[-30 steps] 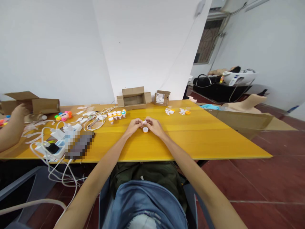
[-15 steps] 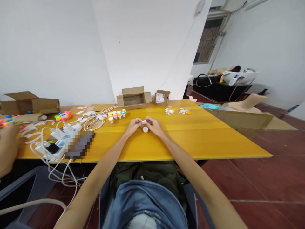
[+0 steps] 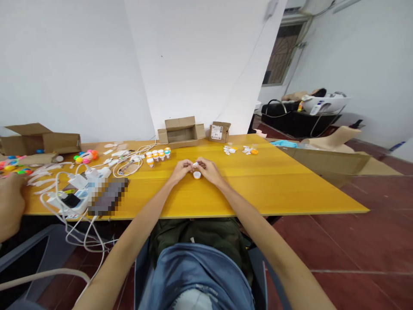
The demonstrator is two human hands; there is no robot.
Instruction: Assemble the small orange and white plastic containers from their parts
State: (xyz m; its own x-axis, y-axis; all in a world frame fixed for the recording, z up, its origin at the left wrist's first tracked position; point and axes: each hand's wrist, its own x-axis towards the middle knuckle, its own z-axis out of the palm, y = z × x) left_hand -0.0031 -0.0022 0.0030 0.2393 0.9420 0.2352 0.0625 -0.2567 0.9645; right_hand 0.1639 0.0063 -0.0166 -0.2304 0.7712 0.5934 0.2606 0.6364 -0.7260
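My left hand and my right hand meet over the middle of the yellow table. Between their fingertips they pinch a small white piece, too small for me to name; both hands look closed on it. Just below the fingers, a small round white cup-like part with an orange edge sits on the tabletop. Farther left stand several small white containers with orange or teal rims. Small white pieces and an orange part lie beyond my right hand.
Two cardboard boxes stand against the wall. Left of me are white cables, a power strip, a blurred dark object and colourful balls. Another person's hand is at the far left edge.
The other person's hand at the far left has lowered a little. My own hands stay almost in the same place with the small white piece.
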